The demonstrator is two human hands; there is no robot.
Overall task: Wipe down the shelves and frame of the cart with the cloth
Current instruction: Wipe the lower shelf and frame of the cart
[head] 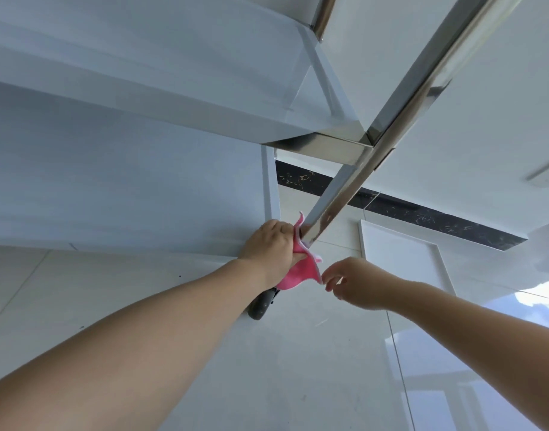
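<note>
Lower shelf (117, 169) spans the left. Left hand (268, 244) wraps the pink cloth (301, 272) around the foot of the steel corner post (326, 206), grip clamped on cloth and post together, just above the black caster (260, 304). Right hand (357, 283) hovers just beside the cloth's loose corner, fingers apart, holding nothing. Best practice here, likely: keep cloth encircling the post, draw upward along all faces, right hand taming the flapping corner.

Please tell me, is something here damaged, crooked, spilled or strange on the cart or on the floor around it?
Nothing stands out. The left hand grips the pink cloth around the cart's steel leg just above the black caster; the right hand hovers open beside it. The shelves and floor show no spill or damage.
</note>
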